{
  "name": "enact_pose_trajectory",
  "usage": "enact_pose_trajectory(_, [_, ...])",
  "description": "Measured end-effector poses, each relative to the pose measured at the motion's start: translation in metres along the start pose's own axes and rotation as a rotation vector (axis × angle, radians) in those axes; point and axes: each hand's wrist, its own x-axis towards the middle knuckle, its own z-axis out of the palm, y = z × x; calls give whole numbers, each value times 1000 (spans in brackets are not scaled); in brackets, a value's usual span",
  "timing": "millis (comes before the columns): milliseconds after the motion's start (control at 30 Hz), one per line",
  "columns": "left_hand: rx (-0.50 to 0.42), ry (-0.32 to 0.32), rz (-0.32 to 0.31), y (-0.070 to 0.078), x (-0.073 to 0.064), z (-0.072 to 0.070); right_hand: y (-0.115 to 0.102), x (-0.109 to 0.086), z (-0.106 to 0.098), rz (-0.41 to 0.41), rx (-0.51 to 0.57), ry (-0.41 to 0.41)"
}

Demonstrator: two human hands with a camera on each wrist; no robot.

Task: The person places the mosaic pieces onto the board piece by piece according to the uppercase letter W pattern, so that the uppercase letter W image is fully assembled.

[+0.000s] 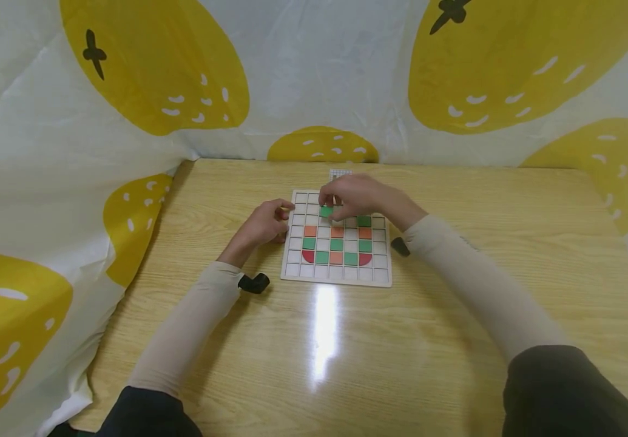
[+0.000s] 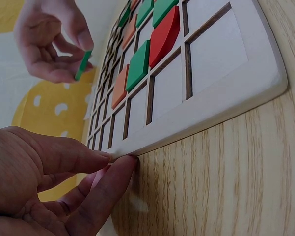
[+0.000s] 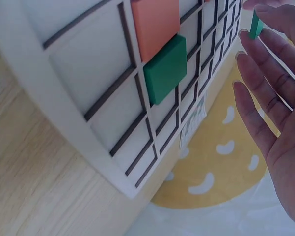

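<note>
A white square grid board (image 1: 337,281) with a raised frame lies on the table. Green and orange square tiles and two red rounded tiles (image 2: 165,37) sit in some of its cells. Over the upper part of the board, my right hand (image 1: 356,195) pinches a green square tile (image 2: 83,65) between thumb and index finger. That tile is held on edge, apart from the board, while the other fingers spread loosely. My left hand (image 1: 264,223) is at the board's left edge, where thumb and a fingertip pinch the rim in the left wrist view.
Behind the board, a small card with a printed grid (image 1: 341,173) is partly hidden by the right hand. The wooden table (image 1: 412,340) extends around the board. A white cloth with yellow fruit shapes (image 1: 324,73) hangs behind and at the left.
</note>
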Motion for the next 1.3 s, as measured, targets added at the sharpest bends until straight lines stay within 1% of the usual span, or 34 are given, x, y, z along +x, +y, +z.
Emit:
enact_pose_trajectory(167, [0, -7, 4, 0, 0, 0, -2, 8, 5, 16, 2, -22])
enact_pose_trajectory(333, [1, -7, 16, -1, 1, 0, -7, 16, 8, 9, -5, -36])
enact_pose_trajectory(500, [0, -9, 22, -2, 1, -1, -13, 23, 12, -1, -51, -43])
enact_pose_trajectory(667, [9, -1, 24, -1, 1, -1, -19, 28, 15, -10, -116, -32])
enact_pose_trajectory(767, [9, -2, 25, -1, 1, -1, -20, 30, 18, -15, -133, -27])
enact_pose_trajectory(1067, [10, -8, 25, 0, 0, -2, -19, 31, 22, -16, -119, -9])
enact_pose_trajectory(1300, [19, -8, 14, -1, 0, -2, -19, 23, 21, 7, -61, 12])
